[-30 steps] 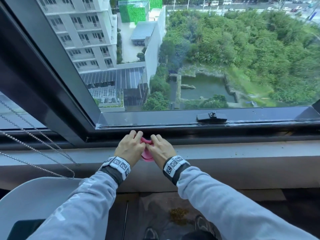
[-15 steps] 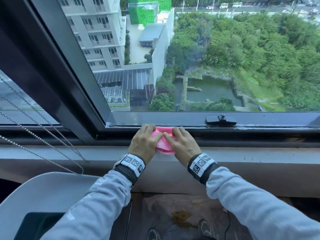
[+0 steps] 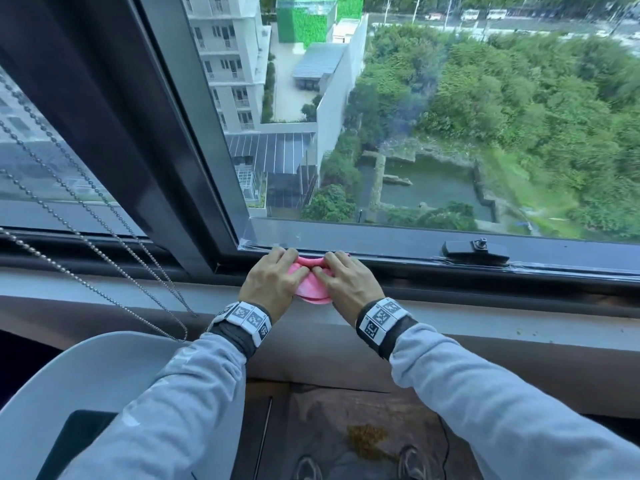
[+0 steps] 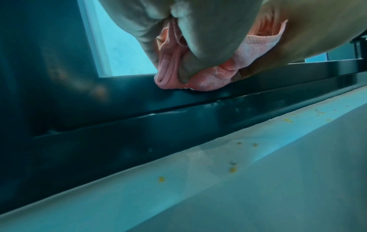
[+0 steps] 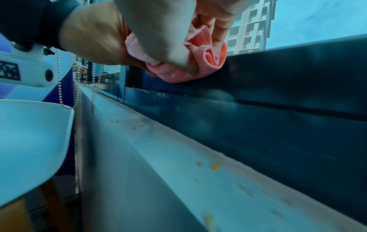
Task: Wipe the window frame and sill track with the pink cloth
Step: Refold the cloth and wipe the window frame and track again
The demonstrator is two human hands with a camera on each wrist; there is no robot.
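- Pink cloth (image 3: 311, 284): bunched into a soft wad with several rolled folds; fine knit or terry texture and a stitched hem visible in the left wrist view (image 4: 200, 81); colour reads salmon to coral in the right wrist view (image 5: 198, 69).
- Located against the lower rail of the window frame (image 3: 381, 237), pressed onto the ledge directly beneath that rail, a short way right of the frame's upright post.
- Left hand (image 3: 273, 282): fingers curled over the wad's left half, thumb tucked into the folds, grasping the pink cloth.
- Right hand (image 3: 349, 282): fingers curled over the right half, likewise grasping the pink cloth; thumbs of both hands meeting at the middle.
- Window frame: dark metal, smooth and glossy, straight-edged; pale streaks and smears showing along the edges below the cloth.
- Sill track (image 4: 178, 119): dark stepped channel running under the frame rail, directly below the cloth.
- Latch (image 3: 476, 251): black, flat, with a small knob, mounted on the same rail, well right of the hands.
- Sill ledge (image 3: 519, 323): pale grey, matte, flat, in front of the frame; dotted with small yellow crumbs (image 5: 215, 165).
- Bead chains (image 3: 104, 237): metal, looped, hanging left of the upright post.
- Chair (image 3: 86, 393): white, smooth, curved shell, below the frame to the left.
- Wristbands (image 3: 381, 320): white blocks with black square codes over dark cuffs; grey sleeves behind.
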